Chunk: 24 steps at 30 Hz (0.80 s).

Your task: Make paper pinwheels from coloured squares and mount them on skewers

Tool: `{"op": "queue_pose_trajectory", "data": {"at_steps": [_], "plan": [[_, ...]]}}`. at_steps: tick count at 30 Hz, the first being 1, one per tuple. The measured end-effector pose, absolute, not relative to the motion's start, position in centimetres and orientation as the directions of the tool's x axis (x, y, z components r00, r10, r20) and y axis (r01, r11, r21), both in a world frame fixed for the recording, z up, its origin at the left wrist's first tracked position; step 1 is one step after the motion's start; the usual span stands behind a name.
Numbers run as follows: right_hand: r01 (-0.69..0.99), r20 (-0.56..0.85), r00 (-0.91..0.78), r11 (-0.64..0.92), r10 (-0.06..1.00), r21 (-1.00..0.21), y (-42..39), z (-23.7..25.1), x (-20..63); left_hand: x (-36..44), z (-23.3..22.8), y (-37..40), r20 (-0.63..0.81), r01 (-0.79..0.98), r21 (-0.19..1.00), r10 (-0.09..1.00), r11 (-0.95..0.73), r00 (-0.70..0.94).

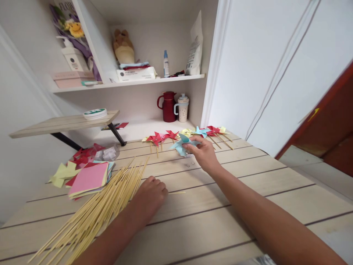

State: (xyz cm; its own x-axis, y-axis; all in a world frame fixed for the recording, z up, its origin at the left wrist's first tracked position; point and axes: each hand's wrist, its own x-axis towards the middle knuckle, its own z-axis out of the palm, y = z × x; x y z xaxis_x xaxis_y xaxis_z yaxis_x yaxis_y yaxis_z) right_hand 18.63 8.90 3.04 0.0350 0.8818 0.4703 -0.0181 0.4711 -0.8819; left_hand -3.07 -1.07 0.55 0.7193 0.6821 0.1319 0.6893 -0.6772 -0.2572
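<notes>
My right hand [202,151] pinches a light blue paper pinwheel [179,148] between thumb and fingers, just above the table. Below it, a few tiny shiny bits [191,164] lie on the boards. My left hand [151,197] is closed, its fingers curled around a thin bamboo stick [177,192], whose end pokes out to the right. Beside that hand spreads a large heap of bamboo sticks [110,200]. Behind the right hand lie finished pinwheels on sticks, among them a red pinwheel [156,138] and another blue pinwheel [200,131].
A stack of coloured paper squares [89,178] lies at the left, near yellow folded paper [63,173] and red folded pieces [85,156]. Behind them stands a small raised shelf [66,123]. A red jug [168,106] and a cup [183,108] stand in the cabinet at the back.
</notes>
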Motion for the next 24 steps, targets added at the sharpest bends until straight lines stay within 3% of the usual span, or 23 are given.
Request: {"op": "queue_pose_trajectory", "data": {"at_steps": [7, 12, 18, 21, 24], "plan": [[-0.049, 0.453, 0.007, 0.453, 0.891, -0.89, 9.1, 2.7, 18.6, -1.4, 1.4, -0.5, 0.066, 0.699, -0.327, 0.723, -0.636, 0.688], [-0.18, 0.384, 0.023, 0.382, 0.923, -0.906, 9.1, 2.3, 17.9, -0.4, 0.4, 0.1, 0.135, 0.863, -0.131, 0.854, -0.488, 0.503], [-0.3, 0.308, 0.036, 0.304, 0.951, -0.904, 9.6, 1.5, 17.5, -0.5, -0.4, 0.4, 0.215, 0.962, -0.017, 0.939, -0.272, 0.269], [-0.311, 0.297, 0.051, 0.298, 0.954, -0.903, 9.7, 1.6, 17.6, -0.6, 0.3, 0.3, 0.178, 0.979, 0.111, 0.973, -0.171, 0.15], [-0.314, 0.293, 0.049, 0.294, 0.955, -0.903, 9.6, 1.7, 17.7, -0.4, 1.0, 0.1, 0.078, 0.971, 0.184, 0.987, -0.153, 0.141]]}}
